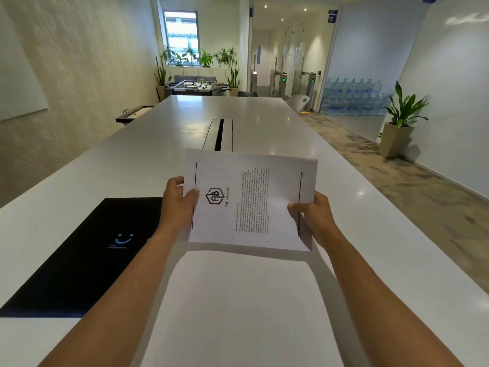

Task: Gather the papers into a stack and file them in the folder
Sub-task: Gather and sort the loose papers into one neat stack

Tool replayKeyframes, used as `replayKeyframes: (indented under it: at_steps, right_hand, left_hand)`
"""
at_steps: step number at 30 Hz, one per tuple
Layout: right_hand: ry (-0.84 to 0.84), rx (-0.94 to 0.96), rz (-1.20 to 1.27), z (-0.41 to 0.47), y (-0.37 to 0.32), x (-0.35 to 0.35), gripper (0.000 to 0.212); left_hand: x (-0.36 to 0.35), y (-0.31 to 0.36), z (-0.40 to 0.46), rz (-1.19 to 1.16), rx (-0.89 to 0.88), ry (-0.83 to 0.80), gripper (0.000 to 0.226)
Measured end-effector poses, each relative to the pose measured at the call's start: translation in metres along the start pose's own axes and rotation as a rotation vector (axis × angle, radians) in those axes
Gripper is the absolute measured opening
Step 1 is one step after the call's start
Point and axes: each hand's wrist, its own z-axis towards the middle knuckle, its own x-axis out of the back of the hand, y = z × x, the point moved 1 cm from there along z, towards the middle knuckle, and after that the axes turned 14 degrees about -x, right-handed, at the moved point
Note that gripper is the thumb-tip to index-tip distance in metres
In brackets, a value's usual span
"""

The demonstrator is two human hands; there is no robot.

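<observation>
Open office room, textured cream wall on left, white glossy partition on right, patterned grey-beige carpet along the right side, window at the far end with a row of green potted plants on a low cabinet under it. Long glossy white rectangular table runs from the camera toward the far end, ceiling lights reflected on it, dark slotted cable hatch in its middle. Foosball table beyond the far table end. Stacked clear blue water bottles behind glass at right, tall potted plant in a beige square planter near them on the floor. Flat black rectangular folder with a small blue smile logo lies closed on the table, left of the arms, near the front edge. Stack of white printed papers, top sheet turned sideways with a hexagon logo and blocks of text, held up above the table just right of the folder, not touching it. Left hand grips the stack's left edge, thumb on top, fingers curled behind. Right hand pinches the right edge, thumb on the front, fingers under. Both forearms bare.
</observation>
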Motion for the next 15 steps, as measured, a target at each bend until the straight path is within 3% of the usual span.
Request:
replayKeyframes:
  at_steps: [4, 7, 9, 12, 15]
  right_hand:
    - [-0.065, -0.102, 0.279, -0.005, -0.001, -0.002, 0.043]
    - [-0.068, -0.168, 0.433, -0.008, 0.001, -0.006, 0.048]
    - [-0.046, -0.21, 0.52, -0.01, 0.005, -0.015, 0.052]
    - [-0.033, -0.273, 0.616, -0.017, 0.014, -0.04, 0.048]
    - [-0.055, -0.334, 0.684, -0.027, 0.025, -0.066, 0.047]
  left_hand:
    - [0.018, -0.003, -0.003, 0.035, 0.13, 0.028, 0.028]
    - [0.029, -0.01, -0.018, -0.304, 0.306, 0.059, 0.021]
    - [0.025, -0.009, -0.033, -0.527, 0.361, 0.087, 0.036]
    - [0.003, -0.001, -0.054, -0.645, 0.369, 0.025, 0.06]
    - [-0.02, 0.015, -0.062, -0.677, 0.337, -0.002, 0.058]
